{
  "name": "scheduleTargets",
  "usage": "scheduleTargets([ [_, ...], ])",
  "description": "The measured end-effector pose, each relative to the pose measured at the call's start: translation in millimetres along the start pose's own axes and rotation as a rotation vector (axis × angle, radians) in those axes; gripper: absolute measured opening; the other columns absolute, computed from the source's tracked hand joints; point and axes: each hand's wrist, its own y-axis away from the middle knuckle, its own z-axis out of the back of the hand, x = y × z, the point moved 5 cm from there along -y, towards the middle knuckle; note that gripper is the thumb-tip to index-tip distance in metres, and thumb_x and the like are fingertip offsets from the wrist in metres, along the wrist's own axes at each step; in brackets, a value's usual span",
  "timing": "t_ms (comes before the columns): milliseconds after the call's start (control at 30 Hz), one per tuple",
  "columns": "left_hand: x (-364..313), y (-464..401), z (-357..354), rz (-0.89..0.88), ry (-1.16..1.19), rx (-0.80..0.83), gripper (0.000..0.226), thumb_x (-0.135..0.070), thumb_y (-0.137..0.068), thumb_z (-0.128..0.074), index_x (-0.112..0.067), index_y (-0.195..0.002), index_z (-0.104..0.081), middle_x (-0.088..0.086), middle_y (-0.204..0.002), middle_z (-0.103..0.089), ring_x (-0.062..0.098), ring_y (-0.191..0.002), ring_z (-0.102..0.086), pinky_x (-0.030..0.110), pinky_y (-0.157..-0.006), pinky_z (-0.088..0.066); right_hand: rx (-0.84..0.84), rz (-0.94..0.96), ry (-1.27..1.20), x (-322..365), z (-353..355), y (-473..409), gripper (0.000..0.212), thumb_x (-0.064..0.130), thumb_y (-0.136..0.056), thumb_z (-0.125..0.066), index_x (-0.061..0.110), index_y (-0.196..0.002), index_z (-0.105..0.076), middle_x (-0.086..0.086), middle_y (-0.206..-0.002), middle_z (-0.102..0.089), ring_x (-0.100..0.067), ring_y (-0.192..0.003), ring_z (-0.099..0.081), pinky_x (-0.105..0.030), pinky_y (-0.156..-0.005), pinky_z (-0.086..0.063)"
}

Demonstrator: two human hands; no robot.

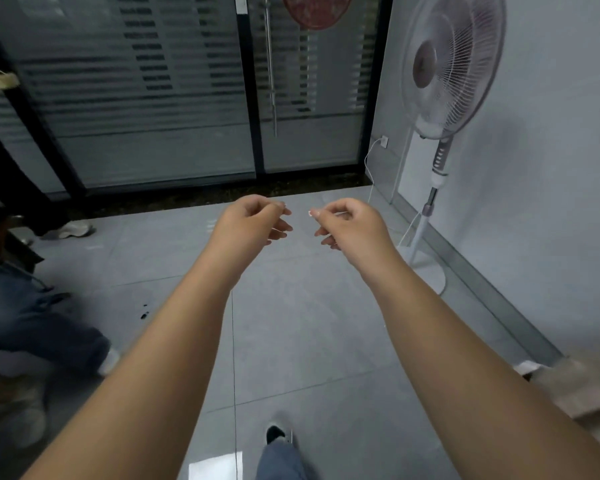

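Note:
Both my bare arms reach forward over the grey tiled floor. My left hand and my right hand hang side by side at the same height, a small gap between their fingertips. Each hand's fingers are loosely curled and point toward the other hand. I see nothing held in either hand. My own shoe and trouser leg show at the bottom edge.
A white pedestal fan stands by the right wall, its base on the floor and a cord running to a wall socket. Glass partitions with blinds close the far side. Another person's legs and shoes are at left.

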Motion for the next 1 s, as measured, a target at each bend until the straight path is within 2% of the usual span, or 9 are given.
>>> scheduleTargets([
  [467,17.6,-291.9,33.6,0.052,0.042,-0.066,0.021,-0.023,-0.096,-0.047,-0.022,-0.08,-0.062,-0.002,-0.079,-0.068,0.011,-0.078,-0.063,0.024,-0.073,-0.049,0.093,0.046,0.047,23.8,-101.5,-291.6,0.013,0.031,-0.09,-0.059,0.018,-0.092,-0.058,0.007,-0.077,-0.061,-0.004,-0.067,-0.058,-0.015,-0.06,-0.046],
  [633,27.8,-358.1,37.2,0.087,0.038,-0.075,0.021,-0.022,-0.095,-0.047,-0.022,-0.08,-0.061,-0.001,-0.08,-0.067,0.011,-0.078,-0.063,0.025,-0.076,-0.049,0.101,0.067,0.016,19.8,-120.2,-364.3,0.013,0.03,-0.09,-0.059,0.025,-0.079,-0.054,0.008,-0.074,-0.06,-0.003,-0.065,-0.058,-0.013,-0.058,-0.046],
  [833,39.5,-451.3,34.5,0.081,0.046,-0.16,0.021,-0.018,-0.095,-0.046,-0.021,-0.079,-0.06,0.001,-0.08,-0.066,0.01,-0.075,-0.061,0.019,-0.066,-0.045,0.201,0.098,-0.047,8.5,-160.3,-462.8,0.011,0.029,-0.089,-0.06,0.018,-0.09,-0.06,0.005,-0.077,-0.063,-0.004,-0.068,-0.059,-0.012,-0.057,-0.044],
  [933,35.4,-524.2,22.9,0.052,0.01,-0.166,0.021,-0.018,-0.094,-0.048,-0.021,-0.076,-0.059,-0.001,-0.075,-0.065,0.007,-0.069,-0.06,0.016,-0.061,-0.043,0.198,0.073,-0.104,-6.0,-153.9,-538.3,0.01,0.028,-0.087,-0.064,0.019,-0.083,-0.061,0.003,-0.076,-0.064,-0.007,-0.067,-0.059,-0.017,-0.059,-0.045],
  [1000,33.4,-574.6,12.2,0.025,0.009,-0.178,0.023,-0.014,-0.094,-0.048,-0.018,-0.075,-0.059,-0.001,-0.07,-0.064,0.004,-0.06,-0.058,0.009,-0.053,-0.043,0.199,0.07,-0.136,-20.2,-148.5,-588.5,0.011,0.025,-0.085,-0.066,0.019,-0.078,-0.061,0.004,-0.07,-0.063,-0.004,-0.061,-0.058,-0.012,-0.053,-0.044],
])
